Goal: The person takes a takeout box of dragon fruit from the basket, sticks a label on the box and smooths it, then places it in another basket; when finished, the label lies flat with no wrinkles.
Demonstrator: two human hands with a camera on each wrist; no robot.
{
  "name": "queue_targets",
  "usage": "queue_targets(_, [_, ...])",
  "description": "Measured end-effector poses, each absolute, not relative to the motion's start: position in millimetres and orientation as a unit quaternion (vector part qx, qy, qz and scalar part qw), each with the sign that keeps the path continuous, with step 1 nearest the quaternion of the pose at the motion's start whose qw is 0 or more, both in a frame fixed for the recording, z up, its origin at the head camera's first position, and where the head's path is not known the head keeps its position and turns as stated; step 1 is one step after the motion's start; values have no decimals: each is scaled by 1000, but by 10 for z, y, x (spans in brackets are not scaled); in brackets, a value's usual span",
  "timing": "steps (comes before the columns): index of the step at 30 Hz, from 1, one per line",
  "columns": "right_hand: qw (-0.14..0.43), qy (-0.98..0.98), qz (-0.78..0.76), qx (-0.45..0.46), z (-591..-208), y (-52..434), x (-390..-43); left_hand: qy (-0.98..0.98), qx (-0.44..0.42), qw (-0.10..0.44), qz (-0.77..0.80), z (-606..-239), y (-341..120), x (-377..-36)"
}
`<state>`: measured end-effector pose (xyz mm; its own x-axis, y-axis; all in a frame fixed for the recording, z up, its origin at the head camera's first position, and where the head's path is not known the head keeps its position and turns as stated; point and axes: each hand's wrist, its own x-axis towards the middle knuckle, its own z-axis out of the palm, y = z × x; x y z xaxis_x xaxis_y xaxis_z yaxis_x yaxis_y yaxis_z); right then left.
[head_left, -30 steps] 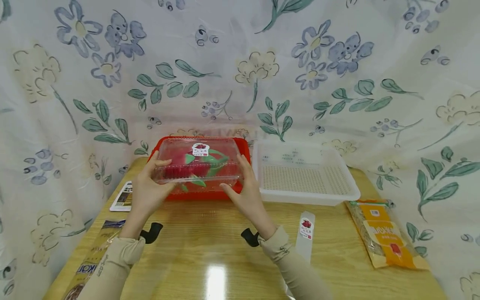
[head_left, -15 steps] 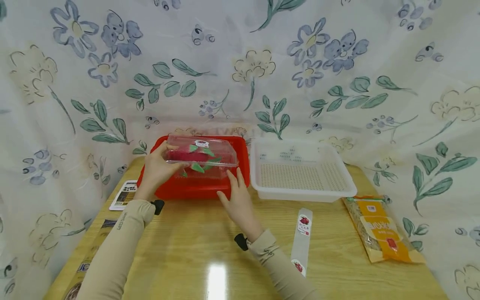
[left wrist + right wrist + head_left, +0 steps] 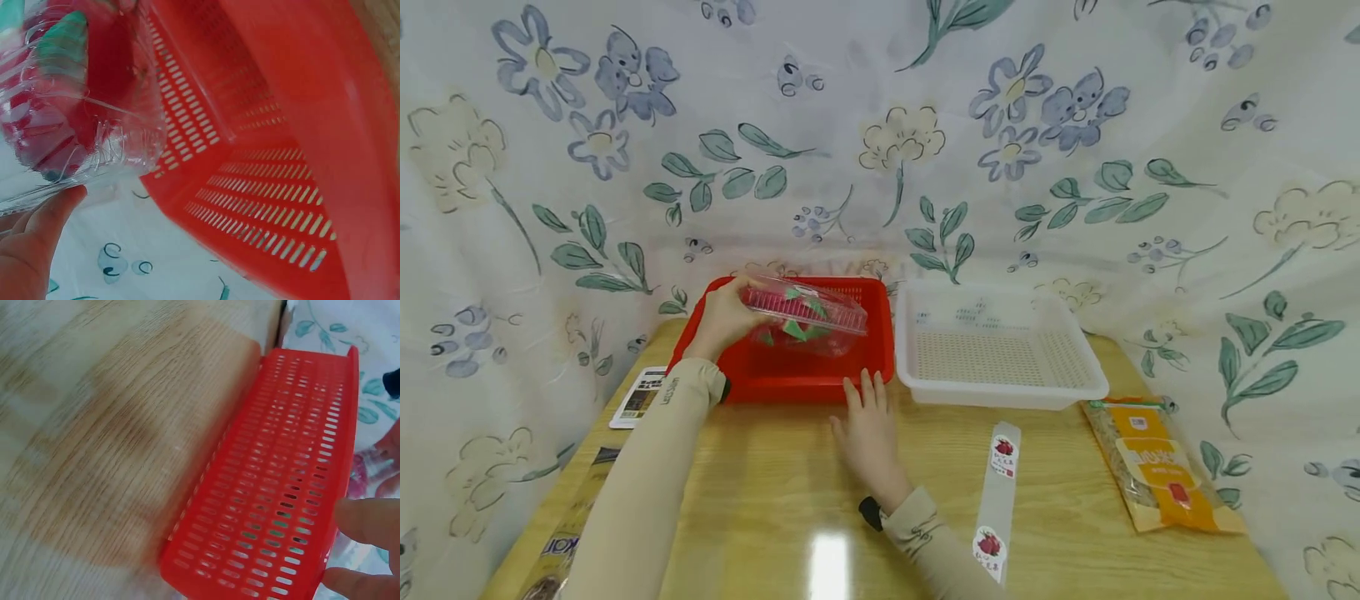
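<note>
Two hands work at the near edge of a red basket on the wooden counter. The left hand grips the left end of a clear box, its fingers curled round the rim, and holds it tilted over the basket, the right end dipping toward the basket floor. Inside the box show red fruit and green leaves, with a small label on the lid. In the left wrist view the box hangs above the slotted basket floor, with a fingertip of the left hand pressed under its rim. The right hand lies flat on the counter just before the basket's front wall, fingers straight and close together, holding nothing; its fingertips reach the wall's foot. The right wrist view shows that slotted wall and two fingertips beside it. A white basket stands just right of the red one, the two nearly touching. On the counter to the right of the right hand lies a clear strip with two fruit stickers, and farther right an orange packet. A card lies at the left of the red basket, and a dark packet lies at the counter's near left corner. A flowered cloth hangs behind.
</note>
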<state>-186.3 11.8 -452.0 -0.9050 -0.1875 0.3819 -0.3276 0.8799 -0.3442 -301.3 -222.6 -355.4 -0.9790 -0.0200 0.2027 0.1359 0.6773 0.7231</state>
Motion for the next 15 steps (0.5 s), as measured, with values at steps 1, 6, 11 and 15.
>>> queue_targets(1, [168, -955, 203, 136, -4526, 114, -1854, -913, -30, 90, -396, -3566, -2230, -3033])
queue_targets(6, [160, -959, 193, 135, -4560, 106, -1798, -923, -25, 56, -381, -3626, -2247, -3102])
queue_targets(11, [175, -955, 192, 140, -4601, 116, -1796, -930, -41, 26, -365, -3644, -2274, -3166])
queue_targets(15, [193, -951, 197, 141, -4608, 135, -1848, -937, -43, -15, -345, -3615, -2331, -3228])
